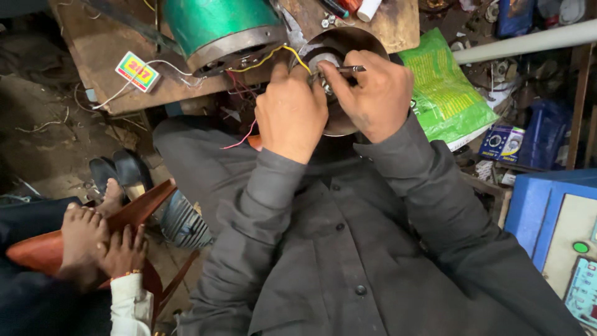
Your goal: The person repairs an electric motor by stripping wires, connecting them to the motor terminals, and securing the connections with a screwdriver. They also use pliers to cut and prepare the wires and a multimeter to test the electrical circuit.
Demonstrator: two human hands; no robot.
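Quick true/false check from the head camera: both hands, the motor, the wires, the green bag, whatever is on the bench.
1. Both hands are at the round metal end cover. True: the left hand and right hand meet over its hub.
2. The right hand holds a thin metal tool. True.
3. The green motor body lies on the floor. False: it sits on the wooden bench.
4. A yellow wire runs from the motor body toward the hands. True.
5. The green bag is left of the hands. False: it lies to their right.
6. The left hand is idle on the lap. False: it is raised at the cover.
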